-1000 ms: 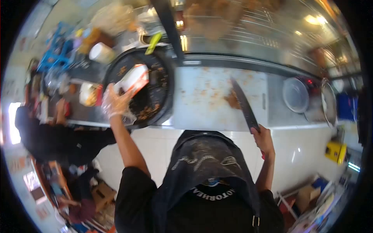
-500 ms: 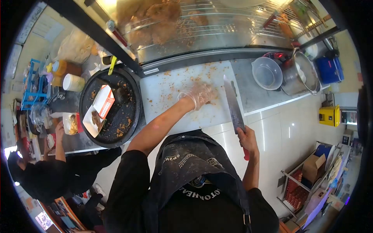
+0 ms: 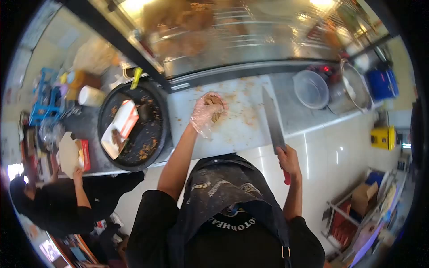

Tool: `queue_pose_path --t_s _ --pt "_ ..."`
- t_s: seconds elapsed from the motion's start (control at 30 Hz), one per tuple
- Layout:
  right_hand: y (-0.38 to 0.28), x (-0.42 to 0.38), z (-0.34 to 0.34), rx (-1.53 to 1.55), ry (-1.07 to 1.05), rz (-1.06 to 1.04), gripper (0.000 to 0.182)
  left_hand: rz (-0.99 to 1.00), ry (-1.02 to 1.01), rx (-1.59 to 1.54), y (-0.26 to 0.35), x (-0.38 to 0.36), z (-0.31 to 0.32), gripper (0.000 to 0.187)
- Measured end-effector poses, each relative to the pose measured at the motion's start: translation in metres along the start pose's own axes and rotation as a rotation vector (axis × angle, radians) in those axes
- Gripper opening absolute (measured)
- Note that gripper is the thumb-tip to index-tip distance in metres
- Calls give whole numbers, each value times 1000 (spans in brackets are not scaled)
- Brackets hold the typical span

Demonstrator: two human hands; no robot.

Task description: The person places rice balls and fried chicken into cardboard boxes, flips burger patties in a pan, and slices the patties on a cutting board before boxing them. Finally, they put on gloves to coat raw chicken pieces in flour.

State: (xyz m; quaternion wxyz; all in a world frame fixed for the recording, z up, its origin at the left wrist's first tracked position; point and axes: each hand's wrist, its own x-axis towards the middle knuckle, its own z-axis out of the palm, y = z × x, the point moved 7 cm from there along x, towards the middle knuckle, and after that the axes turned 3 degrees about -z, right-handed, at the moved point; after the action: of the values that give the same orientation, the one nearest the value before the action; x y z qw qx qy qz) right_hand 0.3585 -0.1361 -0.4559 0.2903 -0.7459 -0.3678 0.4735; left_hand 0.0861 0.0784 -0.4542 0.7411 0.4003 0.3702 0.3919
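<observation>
Gloved left hand [image 3: 206,111] cups chopped fried pieces [image 3: 216,107] off the cutting board [image 3: 232,129]; right hand [image 3: 288,161] grips the cleaver [image 3: 272,118]. Chopping looks done, boxing remains.

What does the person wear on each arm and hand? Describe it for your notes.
The left hand wears a clear, crinkled plastic glove, loose at the wrist. The right hand is bare. Both arms are bare below short black sleeves.

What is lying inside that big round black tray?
Inside the big round black tray lies a white and orange paper box, open, with brown fried bits inside, and brown crumbs scattered around it. Whatever is under the box is hidden.
</observation>
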Motion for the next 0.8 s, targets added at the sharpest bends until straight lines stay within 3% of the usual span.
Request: queue_pose_path --t_s 0.03,0.17,0.3,0.33,0.37,0.4,0.43,0.47,0.5,0.57,0.67,0.73,0.8 --pt "-3 4 3 4 -14 -9 21 -79 82 -311 6 -10 -10 18" --pt "-11 13 8 -161 -76 -42 23 64 260 -502 49 -69 -70 24" --pt "-14 35 11 -443 -104 -316 19 224 689 -67 131 -158 -130 18" --pt "-17 38 14 -506 -106 -373 19 164 832 17 147 -184 -143 18" --pt "-25 48 19 -561 -112 -436 19 149 859 194 153 -199 -177 18" --pt "-33 49 22 -612 -108 -502 19 233 1052 333 155 -222 -213 17" --pt "-47 46 25 -661 -94 -567 19 211 1061 249 164 -236 -223 25" --pt "-55 48 27 -660 -105 -523 19 186 1241 286 157 -253 -255 34" --pt "-73 44 33 -662 -115 -477 18 123 1368 605 163 -265 -276 26" --pt "-87 48 42 -666 -137 -462 18 9 1391 775 162 -269 -294 34" --pt "-96 55 48 -676 -161 -553 16 -354 1322 1001 169 -267 -288 35" --pt "-102 56 50 -682 -156 -617 14 41 1435 1174 150 -281 -325 32" --pt "-102 57 54 -766 -146 -625 10 244 1507 381 133 -289 -326 28"
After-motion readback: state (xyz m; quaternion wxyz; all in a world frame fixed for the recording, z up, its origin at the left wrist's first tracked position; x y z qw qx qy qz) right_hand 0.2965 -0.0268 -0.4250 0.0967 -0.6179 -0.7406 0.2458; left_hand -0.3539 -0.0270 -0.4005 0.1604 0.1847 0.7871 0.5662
